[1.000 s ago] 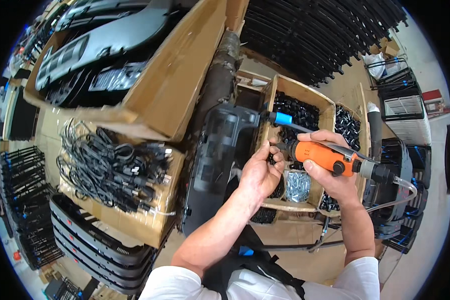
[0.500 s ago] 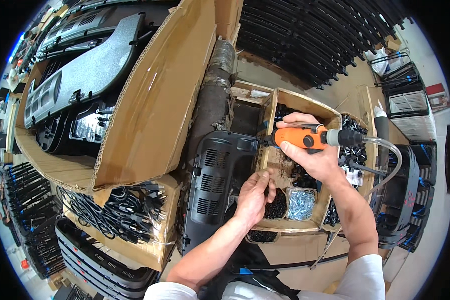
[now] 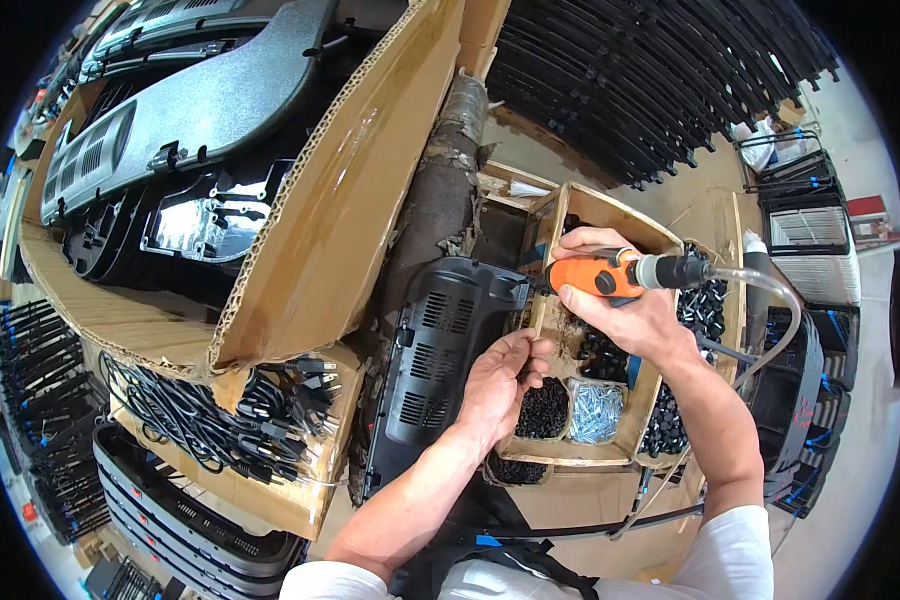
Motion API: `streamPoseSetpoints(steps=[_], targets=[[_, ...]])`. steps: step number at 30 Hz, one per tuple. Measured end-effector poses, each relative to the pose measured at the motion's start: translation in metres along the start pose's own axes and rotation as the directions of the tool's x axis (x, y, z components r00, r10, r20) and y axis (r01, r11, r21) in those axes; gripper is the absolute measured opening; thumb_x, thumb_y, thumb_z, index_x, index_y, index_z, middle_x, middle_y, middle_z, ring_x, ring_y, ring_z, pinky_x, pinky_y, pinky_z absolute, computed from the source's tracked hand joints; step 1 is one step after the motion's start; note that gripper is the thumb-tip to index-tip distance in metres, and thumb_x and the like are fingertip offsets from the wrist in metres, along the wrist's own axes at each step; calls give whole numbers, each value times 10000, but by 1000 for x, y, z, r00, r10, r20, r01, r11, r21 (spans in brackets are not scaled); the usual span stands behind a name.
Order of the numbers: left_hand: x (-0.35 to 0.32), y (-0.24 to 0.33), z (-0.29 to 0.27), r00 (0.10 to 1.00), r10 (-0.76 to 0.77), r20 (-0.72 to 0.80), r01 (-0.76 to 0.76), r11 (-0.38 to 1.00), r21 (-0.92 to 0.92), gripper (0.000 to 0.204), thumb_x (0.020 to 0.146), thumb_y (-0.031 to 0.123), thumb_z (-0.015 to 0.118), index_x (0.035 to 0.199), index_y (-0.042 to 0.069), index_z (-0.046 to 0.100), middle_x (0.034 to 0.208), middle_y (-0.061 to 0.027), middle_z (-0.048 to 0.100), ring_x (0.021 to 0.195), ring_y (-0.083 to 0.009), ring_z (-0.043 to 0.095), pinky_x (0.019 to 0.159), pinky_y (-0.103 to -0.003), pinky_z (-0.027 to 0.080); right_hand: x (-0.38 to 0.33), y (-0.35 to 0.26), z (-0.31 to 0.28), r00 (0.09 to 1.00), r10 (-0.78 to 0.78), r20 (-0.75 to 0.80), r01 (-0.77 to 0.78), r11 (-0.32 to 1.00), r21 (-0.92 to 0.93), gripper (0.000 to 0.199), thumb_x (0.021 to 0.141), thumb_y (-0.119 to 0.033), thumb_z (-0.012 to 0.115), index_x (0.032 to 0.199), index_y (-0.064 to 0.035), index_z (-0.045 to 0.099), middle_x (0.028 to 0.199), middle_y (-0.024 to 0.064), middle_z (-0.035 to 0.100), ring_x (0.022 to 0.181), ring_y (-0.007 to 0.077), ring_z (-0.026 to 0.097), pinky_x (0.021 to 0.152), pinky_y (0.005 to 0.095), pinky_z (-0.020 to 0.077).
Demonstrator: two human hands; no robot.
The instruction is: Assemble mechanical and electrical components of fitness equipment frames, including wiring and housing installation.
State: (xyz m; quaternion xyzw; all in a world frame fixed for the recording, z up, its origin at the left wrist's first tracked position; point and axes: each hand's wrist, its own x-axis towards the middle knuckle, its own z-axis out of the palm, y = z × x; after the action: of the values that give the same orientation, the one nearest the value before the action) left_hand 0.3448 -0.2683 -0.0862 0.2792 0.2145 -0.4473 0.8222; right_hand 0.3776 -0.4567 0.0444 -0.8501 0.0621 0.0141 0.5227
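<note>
In my right hand is an orange air screwdriver, with fingers and thumb wrapped round its body. A clear hose runs from its back end; the bit end faces left toward the upper right corner of a black vented plastic cover. Whether the bit touches the cover I cannot tell. My left hand is beside the cover's right edge, thumb and fingertips pinched together; anything between them is too small to make out. Just right of it stands a wooden parts box.
The box holds silver screws, dark screws and black parts. A large cardboard carton of grey and black covers stands at left, above bundled black power cords. Black racks fill the far side.
The view has shifted slightly. My left hand has turned a little, its pinched fingers higher beside the box. My right hand still holds the air screwdriver at the cover's corner.
</note>
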Motion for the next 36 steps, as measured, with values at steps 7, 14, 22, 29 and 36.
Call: streamPoseSetpoints(steps=[7, 14, 22, 29, 36], targets=[[12, -1, 0, 999, -41, -34, 35, 986, -162, 231, 1121, 269, 581, 1169, 54, 652, 927, -16, 674, 750, -114, 596, 622, -248, 486, 6, 4, 5, 999, 38, 29, -34, 993, -110, 401, 881, -156, 813, 1251, -93, 672, 1152, 62, 728, 1052, 161, 702, 954, 327, 565], [22, -1, 11, 992, -54, -115, 29, 978, -205, 270, 1109, 340, 599, 1103, 77, 662, 862, 0, 631, 713, -131, 559, 581, -238, 434, 0, 15, 7, 999, -53, 1, 52, 987, -149, 372, 868, -178, 808, 1213, -104, 692, 1091, 53, 732, 977, 164, 705, 915, 327, 571], [30, 3, 26, 990, -37, -135, -2, 961, -275, 257, 1117, 321, 584, 1139, 76, 658, 866, 4, 634, 724, -130, 554, 596, -252, 442, 3, 7, 4, 996, 83, 35, -78, 986, -144, 418, 873, -135, 814, 1245, -46, 644, 1252, 120, 730, 1152, 206, 689, 1035, 379, 549], [43, 6, 21, 996, -7, -89, -26, 934, -357, 249, 1117, 339, 578, 1143, 106, 663, 868, 36, 634, 709, -111, 548, 589, -236, 434, -10, -9, 5, 998, -14, -66, 21, 995, 100, 514, 864, -90, 834, 1328, -3, 631, 1241, 140, 740, 1177, 202, 695, 1063, 376, 556], [46, 30, 25, 1000, -15, -2, 11, 831, -556, 238, 1111, 329, 590, 1135, 103, 660, 842, 44, 608, 702, -97, 516, 583, -232, 430, -13, -31, 2, 998, -31, -56, 39, 988, 148, 518, 868, -58, 819, 1339, 14, 614, 1251, 154, 741, 1172, 217, 701, 1060, 399, 566]])
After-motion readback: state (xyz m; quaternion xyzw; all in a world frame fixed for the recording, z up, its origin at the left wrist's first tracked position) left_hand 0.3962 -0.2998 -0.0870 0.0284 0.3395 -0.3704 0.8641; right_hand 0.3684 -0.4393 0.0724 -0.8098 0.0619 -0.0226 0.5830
